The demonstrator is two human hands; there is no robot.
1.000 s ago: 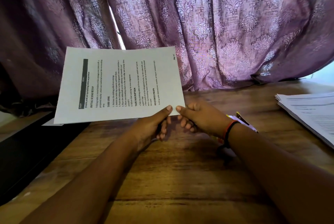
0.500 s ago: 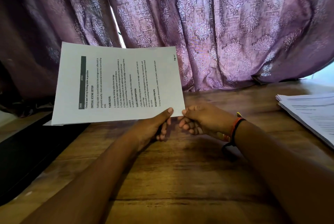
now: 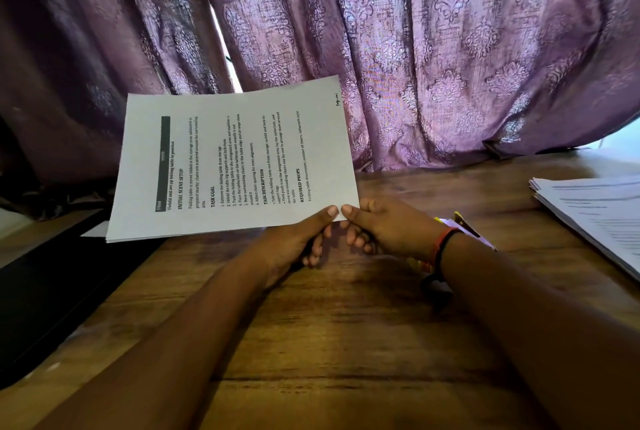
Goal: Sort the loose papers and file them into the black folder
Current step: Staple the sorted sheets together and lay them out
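1. The printed sheet (image 3: 235, 166) is held in the air above the wooden table (image 3: 346, 343), in front of the purple curtain (image 3: 450, 48). Its lower left edge looks layered, so it may be more than one page.
2. Both hands meet at one corner, the one nearest the person on the right. The left hand (image 3: 298, 239) pinches it with the thumb on top and the fingers curled under. The right hand (image 3: 388, 228), with a red and black wristband (image 3: 440, 246), pinches just beside it in the same way, and the two thumb tips almost touch.
3. From that corner the whole page runs up and to the left. Its long axis lies roughly across the view, tilted a little up on the right, and the text is turned sideways.
4. The black folder (image 3: 52, 291) lies flat at the left edge of the table. The far left end of the page hangs over its near corner (a white scrap shows there, unclear whether it is already filed).
5. The left hand is the one nearer the folder. In my judgement the next move is a carry leftward and down, and the free far end is likely to droop or catch on the folder's edge.
6. The loose stack (image 3: 595, 214) waits on the right, well apart from both hands, so most of the sorting seems left to do.
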